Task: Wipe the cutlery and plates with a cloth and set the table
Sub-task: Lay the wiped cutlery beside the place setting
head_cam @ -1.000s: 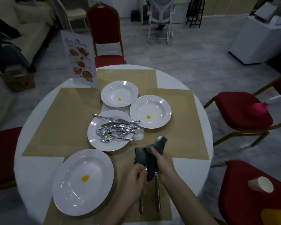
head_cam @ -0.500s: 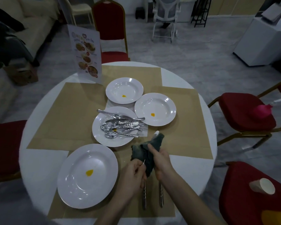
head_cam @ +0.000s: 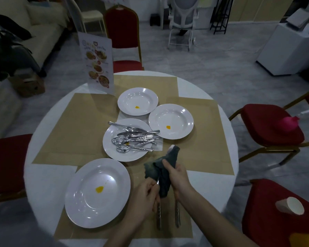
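Observation:
My right hand [head_cam: 177, 177] grips a dark grey cloth [head_cam: 162, 172] wrapped round the upper end of a metal cutlery piece [head_cam: 158, 216], whose handle my left hand [head_cam: 144, 198] holds. A second cutlery piece [head_cam: 177, 214] lies on the brown placemat [head_cam: 150, 230] just to the right. A large white plate [head_cam: 96, 193] with a yellow stain sits at my near left. Another plate [head_cam: 114, 154] in the middle carries a pile of cutlery [head_cam: 134, 139]. Two smaller stained plates [head_cam: 137, 101] [head_cam: 170, 121] lie beyond it.
The round white table [head_cam: 43, 175] bears several brown placemats and an upright menu card [head_cam: 97, 63] at the back. Red chairs surround it [head_cam: 122, 38] [head_cam: 269, 125] [head_cam: 7, 163]. A paper cup [head_cam: 290, 208] lies on the near right chair, a pink object [head_cam: 289, 123] on the other.
My head has moved slightly, shifting the view. Both hands stay together on the cloth and cutlery, with the cloth held at about the same place on the piece.

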`<state>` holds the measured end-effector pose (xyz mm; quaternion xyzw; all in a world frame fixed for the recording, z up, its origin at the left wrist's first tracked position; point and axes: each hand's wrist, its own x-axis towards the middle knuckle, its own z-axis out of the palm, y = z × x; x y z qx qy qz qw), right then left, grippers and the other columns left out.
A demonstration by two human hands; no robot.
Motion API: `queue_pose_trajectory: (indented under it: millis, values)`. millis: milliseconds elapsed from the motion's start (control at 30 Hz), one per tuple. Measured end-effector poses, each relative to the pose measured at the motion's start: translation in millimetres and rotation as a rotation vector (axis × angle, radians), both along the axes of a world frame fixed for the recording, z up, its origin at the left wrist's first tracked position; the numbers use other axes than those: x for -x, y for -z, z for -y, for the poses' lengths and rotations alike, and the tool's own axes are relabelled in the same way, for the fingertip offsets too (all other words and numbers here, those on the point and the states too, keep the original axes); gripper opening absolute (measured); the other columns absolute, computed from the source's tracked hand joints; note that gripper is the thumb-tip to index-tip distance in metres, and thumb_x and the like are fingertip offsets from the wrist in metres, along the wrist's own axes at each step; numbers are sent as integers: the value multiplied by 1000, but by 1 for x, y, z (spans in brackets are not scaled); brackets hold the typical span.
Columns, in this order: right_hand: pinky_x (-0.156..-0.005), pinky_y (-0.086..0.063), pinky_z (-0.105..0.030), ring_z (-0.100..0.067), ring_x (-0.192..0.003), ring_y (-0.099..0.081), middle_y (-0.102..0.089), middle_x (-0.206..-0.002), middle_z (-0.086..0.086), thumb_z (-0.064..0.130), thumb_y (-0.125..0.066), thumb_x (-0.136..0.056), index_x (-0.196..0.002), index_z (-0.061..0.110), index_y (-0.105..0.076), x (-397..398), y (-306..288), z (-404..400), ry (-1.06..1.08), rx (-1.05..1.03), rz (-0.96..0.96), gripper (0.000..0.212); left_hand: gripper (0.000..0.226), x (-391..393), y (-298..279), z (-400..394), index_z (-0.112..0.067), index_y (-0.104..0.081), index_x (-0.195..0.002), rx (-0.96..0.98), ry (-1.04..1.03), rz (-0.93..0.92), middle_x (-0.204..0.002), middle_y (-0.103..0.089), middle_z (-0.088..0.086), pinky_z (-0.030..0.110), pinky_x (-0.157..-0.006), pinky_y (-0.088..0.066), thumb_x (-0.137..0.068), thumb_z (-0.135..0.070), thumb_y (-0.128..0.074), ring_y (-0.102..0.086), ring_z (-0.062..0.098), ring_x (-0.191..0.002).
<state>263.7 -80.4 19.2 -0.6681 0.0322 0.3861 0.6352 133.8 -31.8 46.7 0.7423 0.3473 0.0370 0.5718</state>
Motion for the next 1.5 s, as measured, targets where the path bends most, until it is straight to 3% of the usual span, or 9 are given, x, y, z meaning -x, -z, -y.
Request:
queue_pose_trajectory:
  millis: [100,200,433,567,700,833,1067,1233,1500]
  values:
    - [-91,-55,-49,-34,-96,-69,-73,-99,-18,20,-67,-91,-91,6,-68,-33,-1,-3,125,22,-47,15,23,3,-4,8,-16,-53,-77,33,39,6,-50,-54,-3,22,-52,-42,-100,-19,-48,-47,10,-46]
    - [-82,-56,-39,-27,-86,-68,-72,-95,-14,17,-65,-93,-90,6,-67,-47,-3,-4,155,10,-36,12,25,1,-8,11,-15,-52,-75,66,39,22,-51,-54,-2,22,-52,-42,-100,-17,-47,-46,10,-44]
    - [-89,-52,-40,-28,-100,-62,-66,-111,-14,20,-66,-92,-122,-1,-58,-92,5,28,411,20,-70,38,21,26,-8,9,-5,-54,-81,102,-9,13,-57,-57,3,22,-48,-40,-99,-14,-48,-48,16,-46]
    - [-85,-52,-34,-28,-102,-63,-66,-115,-18,19,-59,-96,-109,1,-62,-68,-1,43,188,-77,-107,22,22,28,-4,0,-9,-54,-78,66,-92,47,-58,-59,9,25,-48,-41,-100,-13,-48,-51,18,-47]
    - [-86,-55,-38,-31,-103,-68,-71,-111,-18,28,-61,-92,-116,-2,-63,-10,-5,36,-73,-148,-143,39,19,15,-4,6,-7,-55,-83,60,-44,57,-59,-59,4,26,-49,-43,-100,-15,-48,-52,18,-48]
    - [-95,-54,-45,-29,-100,-70,-73,-107,-16,25,-60,-95,-109,3,-66,10,-11,24,-41,-119,-81,27,19,12,0,18,-13,-55,-83,-2,17,18,-55,-57,1,28,-52,-43,-99,-21,-50,-51,13,-47]
    - [-56,-50,-31,-23,-76,-64,-67,-92,-11,19,-58,-97,-104,4,-60,-27,-13,19,255,-83,-222,17,24,14,1,25,-27,-50,-74,-206,34,-23,-64,-59,5,22,-53,-37,-98,-25,-50,-46,4,-52]
    - [-88,-49,-37,-28,-100,-62,-61,-128,-17,19,-58,-98,-127,-3,-53,-69,-6,35,505,-104,-169,37,20,29,1,9,-13,-50,-82,-257,-104,6,-64,-52,1,21,-54,-31,-100,-19,-45,-44,12,-57]
    - [-94,-53,-45,-28,-102,-69,-72,-110,-14,30,-52,-99,-114,3,-63,-11,-8,30,-21,-165,-201,33,20,6,4,1,-14,-59,-91,-310,-166,-15,-83,-62,1,12,-59,-37,-101,-19,-43,-57,11,-76]
